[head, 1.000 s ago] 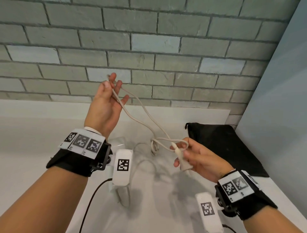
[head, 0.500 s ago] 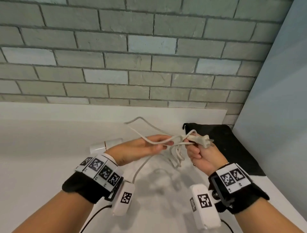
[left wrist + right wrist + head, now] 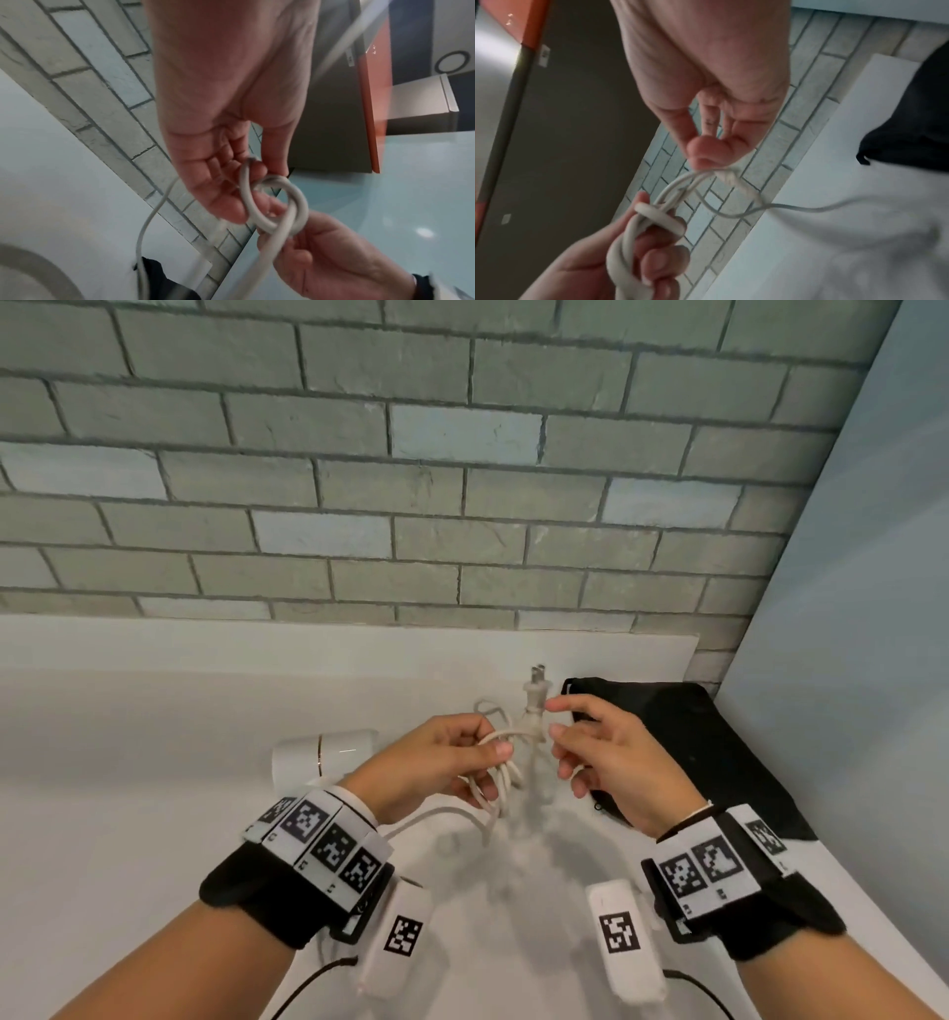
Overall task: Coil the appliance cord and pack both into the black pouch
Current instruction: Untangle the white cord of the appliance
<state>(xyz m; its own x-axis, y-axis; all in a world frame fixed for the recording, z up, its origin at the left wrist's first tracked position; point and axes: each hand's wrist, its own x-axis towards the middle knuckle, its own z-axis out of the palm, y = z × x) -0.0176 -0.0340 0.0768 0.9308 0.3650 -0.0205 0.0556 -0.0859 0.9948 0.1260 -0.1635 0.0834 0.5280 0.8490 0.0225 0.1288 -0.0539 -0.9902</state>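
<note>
Cord (image 3: 500,770) | coiled, gripped in left hand (image 3: 436,762) fingers | right hand (image 3: 611,762) fingers pinching plug (image 3: 534,706)

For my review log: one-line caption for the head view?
Left hand grips coiled cord; right hand pinches its plug end beside black pouch.
</note>
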